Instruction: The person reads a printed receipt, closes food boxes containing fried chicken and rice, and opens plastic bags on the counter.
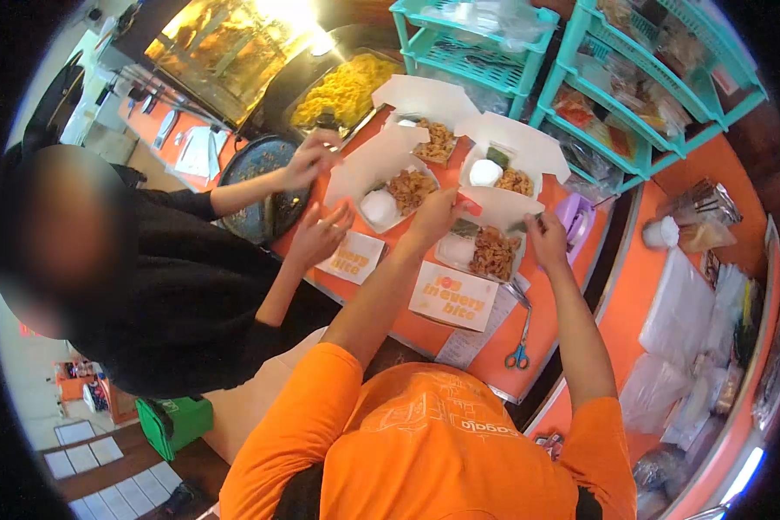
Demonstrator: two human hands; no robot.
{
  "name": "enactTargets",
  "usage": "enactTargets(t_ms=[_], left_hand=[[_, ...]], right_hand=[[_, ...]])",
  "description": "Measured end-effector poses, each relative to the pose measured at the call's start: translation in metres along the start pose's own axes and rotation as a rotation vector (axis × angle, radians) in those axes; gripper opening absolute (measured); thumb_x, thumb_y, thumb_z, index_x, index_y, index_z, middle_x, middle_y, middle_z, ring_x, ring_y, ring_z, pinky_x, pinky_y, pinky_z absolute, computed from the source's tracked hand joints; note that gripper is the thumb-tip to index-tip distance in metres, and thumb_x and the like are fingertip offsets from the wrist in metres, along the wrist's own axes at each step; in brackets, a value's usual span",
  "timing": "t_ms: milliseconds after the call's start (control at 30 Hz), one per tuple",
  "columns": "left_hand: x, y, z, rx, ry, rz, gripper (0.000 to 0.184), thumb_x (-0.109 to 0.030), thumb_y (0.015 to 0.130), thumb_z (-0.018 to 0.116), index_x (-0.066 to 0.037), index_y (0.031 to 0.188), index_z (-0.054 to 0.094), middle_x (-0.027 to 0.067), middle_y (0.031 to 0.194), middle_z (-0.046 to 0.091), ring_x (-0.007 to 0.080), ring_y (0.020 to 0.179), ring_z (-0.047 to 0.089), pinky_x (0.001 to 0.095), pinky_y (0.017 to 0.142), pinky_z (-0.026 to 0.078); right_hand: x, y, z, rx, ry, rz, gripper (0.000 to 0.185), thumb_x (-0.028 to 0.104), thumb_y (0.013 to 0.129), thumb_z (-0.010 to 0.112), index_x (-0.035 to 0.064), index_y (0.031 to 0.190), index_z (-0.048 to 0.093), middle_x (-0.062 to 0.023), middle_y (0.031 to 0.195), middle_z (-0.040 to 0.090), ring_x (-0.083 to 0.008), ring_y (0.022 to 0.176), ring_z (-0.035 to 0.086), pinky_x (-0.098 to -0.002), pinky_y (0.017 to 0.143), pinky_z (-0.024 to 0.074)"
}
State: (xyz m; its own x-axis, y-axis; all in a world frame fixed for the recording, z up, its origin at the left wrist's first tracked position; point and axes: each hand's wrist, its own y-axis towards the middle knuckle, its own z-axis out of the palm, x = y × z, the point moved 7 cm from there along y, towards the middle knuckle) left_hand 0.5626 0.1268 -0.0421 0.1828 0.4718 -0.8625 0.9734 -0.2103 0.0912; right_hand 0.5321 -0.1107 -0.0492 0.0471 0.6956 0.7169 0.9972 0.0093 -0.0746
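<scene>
Both arms (583, 342) are stretched forward, the left hand (435, 218) and right hand (547, 240) held apart, the right fingers (538, 228) bent.

wht box (498, 210), orng tbl (497, 368), teal rack (468, 56)

Counter: an orange counter (542, 325) is stretching across the middle.
Right side: a second orange counter (628, 321) is running along the edge, its line bending in the wide view.
Racks: a small teal rack (468, 61) and a larger teal rack (641, 69) are standing side by side at the back.
Glass case: a case (217, 56) is glowing yellow at upper left.
Light: white glare (308, 26) is spilling beside the case; a bluish-white strip (741, 485) is shining at lower right.
Floor: pale floor (22, 381) is showing at far left.
Lower left: a brown surface (139, 446) is spreading out.
</scene>
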Motion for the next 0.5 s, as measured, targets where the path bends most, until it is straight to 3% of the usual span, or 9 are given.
enactTargets(t_ms=[67,100,167,267,367,500], left_hand=[[-0.021,-0.006,-0.016,-0.298,0.114,0.288,0.017,-0.017,0.085,0.068,-0.007,0.098,0.069,0.0129,0.087,0.068,0.031,0.081,0.065,0.04,0.072,0.051],[-0.02,-0.006,-0.014,-0.307,0.119,0.278,0.017,-0.017,0.085,0.068,-0.007,0.098,0.069,0.0129,0.087,0.068,0.031,0.081,0.065,0.04,0.072,0.051],[-0.055,-0.012,-0.029,-0.406,0.146,0.385,0.018,-0.015,0.084,0.068,-0.008,0.1,0.067,0.0122,0.09,0.067,0.0305,0.088,0.065,0.0418,0.077,0.051],[-0.044,-0.003,-0.022,-0.288,0.168,0.386,0.015,-0.014,0.081,0.068,-0.009,0.095,0.069,0.0101,0.089,0.067,0.0294,0.087,0.065,0.0411,0.073,0.052],[-0.026,0.003,-0.013,-0.185,0.279,0.478,0.015,-0.015,0.078,0.069,-0.011,0.093,0.07,0.0078,0.093,0.068,0.0276,0.085,0.066,0.0397,0.071,0.054],[-0.03,-0.014,-0.018,-0.221,0.299,0.522,0.019,-0.015,0.078,0.068,-0.012,0.097,0.07,0.0072,0.1,0.069,0.0259,0.09,0.067,0.0371,0.075,0.054]], right_hand=[[0.009,-0.006,-0.019,-0.374,0.203,-0.249,0.024,0.018,0.093,0.063,0.002,0.11,0.066,-0.0097,0.095,0.069,-0.0155,0.087,0.064,-0.0287,0.077,0.05],[0.006,-0.003,-0.02,-0.372,0.227,-0.261,0.028,0.021,0.091,0.064,0.0062,0.114,0.066,-0.0139,0.102,0.069,-0.0235,0.093,0.067,-0.0316,0.082,0.0505],[0.021,-0.004,-0.026,-0.329,0.194,-0.241,0.025,0.019,0.091,0.063,0.0066,0.113,0.066,-0.0137,0.103,0.069,-0.0237,0.095,0.067,-0.0321,0.083,0.0505],[0.014,0.0,-0.023,-0.289,0.132,-0.251,0.02,0.013,0.091,0.062,0.007,0.109,0.068,-0.0128,0.106,0.069,-0.0245,0.098,0.067,-0.0328,0.085,0.0509],[0.022,-0.004,-0.025,-0.31,0.028,-0.471,0.018,0.011,0.088,0.064,0.0067,0.104,0.07,-0.012,0.106,0.069,-0.0249,0.098,0.067,-0.0334,0.085,0.0514],[0.041,-0.016,-0.03,-0.331,-0.034,-0.582,0.017,0.009,0.084,0.067,0.0049,0.1,0.07,-0.0111,0.106,0.069,-0.0255,0.097,0.066,-0.0339,0.085,0.0515]])
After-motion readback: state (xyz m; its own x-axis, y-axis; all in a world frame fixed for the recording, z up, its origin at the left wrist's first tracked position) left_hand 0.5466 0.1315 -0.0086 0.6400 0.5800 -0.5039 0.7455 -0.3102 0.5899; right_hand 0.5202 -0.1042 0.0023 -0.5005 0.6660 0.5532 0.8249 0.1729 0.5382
